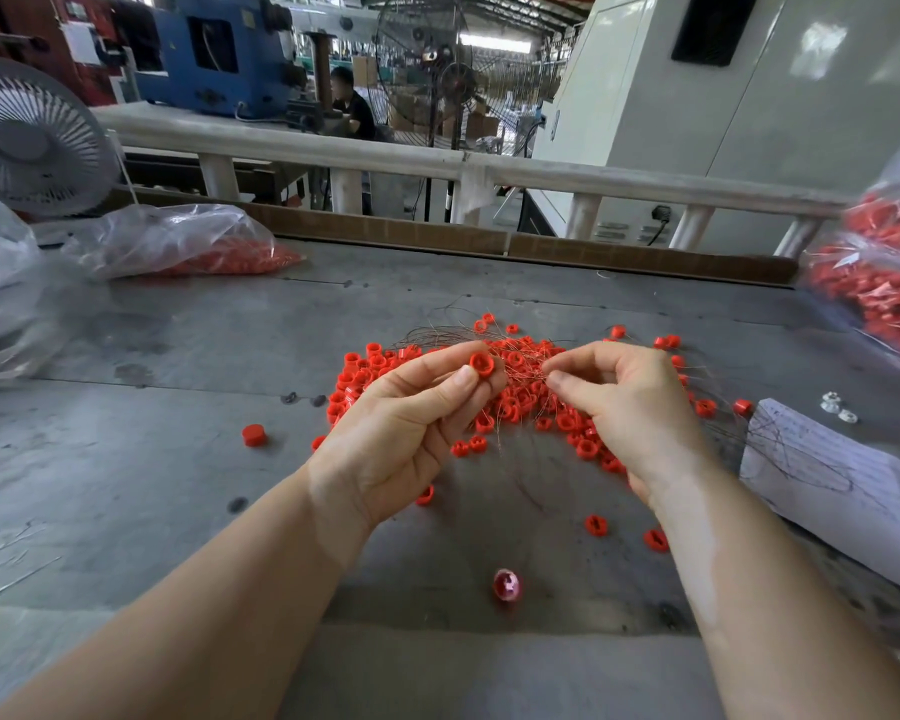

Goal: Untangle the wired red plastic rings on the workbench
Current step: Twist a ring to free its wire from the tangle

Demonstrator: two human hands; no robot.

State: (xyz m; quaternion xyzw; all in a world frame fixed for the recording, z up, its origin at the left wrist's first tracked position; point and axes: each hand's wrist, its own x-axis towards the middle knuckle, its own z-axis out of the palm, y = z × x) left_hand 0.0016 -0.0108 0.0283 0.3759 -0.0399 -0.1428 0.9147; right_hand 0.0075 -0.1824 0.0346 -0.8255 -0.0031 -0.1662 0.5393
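A pile of small red plastic rings [520,402] threaded with thin copper wires lies in the middle of the grey workbench [178,407]. My left hand [401,428] pinches one red ring [482,364] between thumb and fingers above the pile. My right hand [624,397] pinches the thin wires [533,371] that run from that ring. Loose rings lie near me, such as a single ring [596,525] and a blurred ring [506,585] close to the front edge.
Clear plastic bags of red parts lie at the back left [188,246] and at the far right [884,283]. A white paper-wrapped bundle [842,480] sits on the right. A grey fan [27,137] stands at the left. A white railing [437,158] borders the bench's far side.
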